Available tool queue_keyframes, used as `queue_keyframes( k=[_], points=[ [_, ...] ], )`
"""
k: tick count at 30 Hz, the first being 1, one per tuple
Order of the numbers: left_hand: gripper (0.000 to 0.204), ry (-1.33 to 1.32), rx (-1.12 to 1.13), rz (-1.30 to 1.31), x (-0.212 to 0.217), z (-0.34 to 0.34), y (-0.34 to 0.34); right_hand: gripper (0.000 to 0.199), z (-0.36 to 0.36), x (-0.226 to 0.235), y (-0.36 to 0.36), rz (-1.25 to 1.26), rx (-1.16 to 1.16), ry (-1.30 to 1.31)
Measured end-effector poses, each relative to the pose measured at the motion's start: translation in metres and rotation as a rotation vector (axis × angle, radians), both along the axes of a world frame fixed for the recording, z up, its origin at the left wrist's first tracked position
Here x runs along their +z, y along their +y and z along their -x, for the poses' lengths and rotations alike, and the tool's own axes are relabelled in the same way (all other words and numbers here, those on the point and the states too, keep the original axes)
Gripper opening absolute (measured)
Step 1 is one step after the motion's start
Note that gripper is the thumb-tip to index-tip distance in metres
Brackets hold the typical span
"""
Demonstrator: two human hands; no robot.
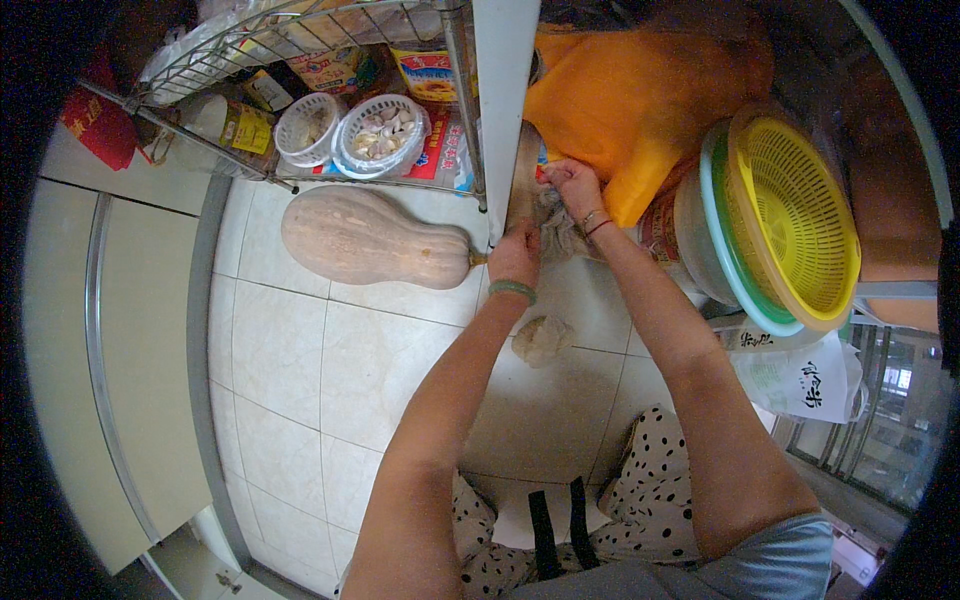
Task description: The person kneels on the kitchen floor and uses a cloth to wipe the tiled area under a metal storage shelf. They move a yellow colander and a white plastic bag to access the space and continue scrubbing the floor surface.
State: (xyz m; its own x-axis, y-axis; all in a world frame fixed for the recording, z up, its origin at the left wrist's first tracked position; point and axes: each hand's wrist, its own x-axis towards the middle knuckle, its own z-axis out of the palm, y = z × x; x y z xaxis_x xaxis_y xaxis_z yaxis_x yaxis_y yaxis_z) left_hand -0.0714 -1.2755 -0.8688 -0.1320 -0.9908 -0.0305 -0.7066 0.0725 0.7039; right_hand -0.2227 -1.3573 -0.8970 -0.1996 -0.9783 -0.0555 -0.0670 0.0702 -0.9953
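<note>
My left hand (517,256), with a green bangle at the wrist, is closed beside the white upright post, its fingertips mostly hidden. My right hand (577,188) is also closed, fingers pinched together against the lower part of an orange cloth (630,100). What either hand grips is too small or hidden to tell. Between them lies a crumpled greyish plastic bag (562,232). A long tan object (522,180) stands partly behind the post, just above my left hand. To the left, a large butternut squash (375,238) lies on the tiles, its stem pointing at my left hand.
A wire rack (460,70) at the upper left holds a white basket of garlic (383,138), jars and packages. At right lean stacked colanders and basins, a yellow colander (800,210) outermost. A small crumpled clear bag (543,341) lies on the floor below my hands.
</note>
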Motion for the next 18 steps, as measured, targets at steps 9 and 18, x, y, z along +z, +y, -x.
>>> queue_keyframes(
  k=[9, 18],
  points=[
    [0.028, 0.856, 0.476, -0.645, 0.006, 0.019, 0.007, 0.016, 0.006, 0.01, 0.004, 0.039, 0.032, 0.179],
    [0.038, 0.677, 0.469, -0.536, 0.009, 0.018, 0.007, 0.022, -0.027, 0.023, 0.013, 0.474, 0.05, 1.011]
  ],
)
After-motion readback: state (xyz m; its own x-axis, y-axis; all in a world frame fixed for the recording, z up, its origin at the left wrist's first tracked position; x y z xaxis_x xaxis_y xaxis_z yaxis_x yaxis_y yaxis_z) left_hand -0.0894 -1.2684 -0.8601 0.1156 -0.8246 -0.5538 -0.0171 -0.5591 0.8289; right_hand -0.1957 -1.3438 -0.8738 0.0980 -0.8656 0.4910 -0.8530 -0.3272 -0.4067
